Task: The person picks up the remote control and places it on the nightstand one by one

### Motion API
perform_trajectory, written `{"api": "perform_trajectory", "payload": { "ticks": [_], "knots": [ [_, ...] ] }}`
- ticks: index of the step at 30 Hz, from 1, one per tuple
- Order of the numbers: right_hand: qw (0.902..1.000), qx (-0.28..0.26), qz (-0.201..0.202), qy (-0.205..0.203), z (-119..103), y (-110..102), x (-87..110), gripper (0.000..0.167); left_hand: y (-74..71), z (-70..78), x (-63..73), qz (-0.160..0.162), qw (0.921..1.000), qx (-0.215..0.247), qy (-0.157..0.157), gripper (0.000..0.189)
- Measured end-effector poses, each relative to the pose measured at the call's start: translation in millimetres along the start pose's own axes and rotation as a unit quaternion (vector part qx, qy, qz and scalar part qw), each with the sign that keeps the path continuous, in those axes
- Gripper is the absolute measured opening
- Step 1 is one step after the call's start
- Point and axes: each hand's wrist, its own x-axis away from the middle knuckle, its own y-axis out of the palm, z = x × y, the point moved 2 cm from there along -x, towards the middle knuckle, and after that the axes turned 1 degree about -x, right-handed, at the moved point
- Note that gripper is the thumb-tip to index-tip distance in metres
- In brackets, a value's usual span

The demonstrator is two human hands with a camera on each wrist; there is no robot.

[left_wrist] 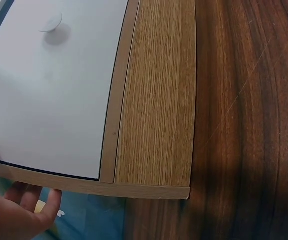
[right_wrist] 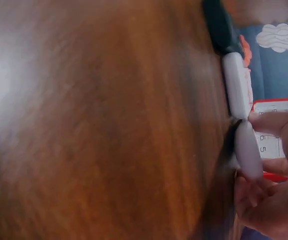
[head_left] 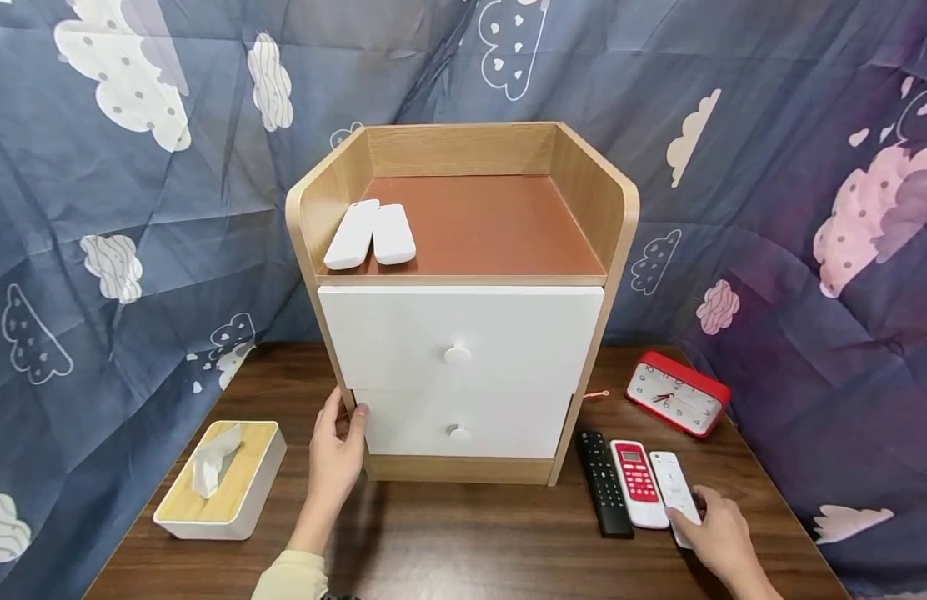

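Note:
My left hand grips the left side panel of a small wooden cabinet. Its thumb lies at the front edge by the lower white drawer, with the other fingers round the outer side. In the left wrist view the left hand shows at the lower left corner of the view. At the right, my right hand holds a white remote control between thumb and fingers. The right wrist view shows that remote edge-on, close to the table. Beside it lie a red-and-white remote and a black remote.
Two white oblong objects rest on the cabinet's brown top. A red alarm clock stands behind the remotes. On the left sits a tissue box with a wooden lid. Patterned blue cloth hangs behind the wooden table.

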Motion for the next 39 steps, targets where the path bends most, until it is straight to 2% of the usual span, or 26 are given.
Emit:
{"api": "perform_trajectory", "payload": {
  "ticks": [6,9,14,21,26,29,33,35,39],
  "knots": [
    [0.9997,0.004,0.008,-0.022,6,0,2.0,0.062,-1.5,-1.7,0.5,-0.001,1.0000,0.005,-0.005,0.054],
    [0.9999,0.009,0.003,-0.012,10,-1,6.4,0.063,0.8,-2.3,-0.5,-0.013,0.9999,0.002,-0.007,0.054],
    [0.9999,0.011,0.006,0.006,13,-2,9.7,0.068,1.8,-1.2,-3.0,-0.012,0.9999,0.000,0.005,0.052],
    [0.9993,0.010,0.035,0.002,13,1,12.6,0.060,-0.1,-0.8,-1.9,-0.010,0.9999,0.001,0.000,0.051],
    [0.9995,0.004,0.032,0.005,11,-2,12.8,0.056,-0.2,-0.9,-0.7,-0.008,1.0000,0.005,0.003,0.051],
    [0.9996,-0.012,0.018,0.018,10,-8,13.1,0.054,0.4,-0.7,-0.5,-0.007,0.9999,0.007,0.005,0.051],
    [0.9970,-0.047,0.010,0.060,6,-14,14.4,0.052,0.4,-1.0,0.1,-0.008,0.9999,0.006,0.003,0.051],
    [0.9934,-0.073,0.025,0.084,1,-17,16.1,0.052,0.6,-1.0,0.4,-0.007,1.0000,0.005,0.002,0.052],
    [0.9819,-0.142,0.087,0.090,-16,-30,19.2,0.051,0.9,-0.9,0.1,-0.003,1.0000,0.003,0.005,0.052]
  ]
}}
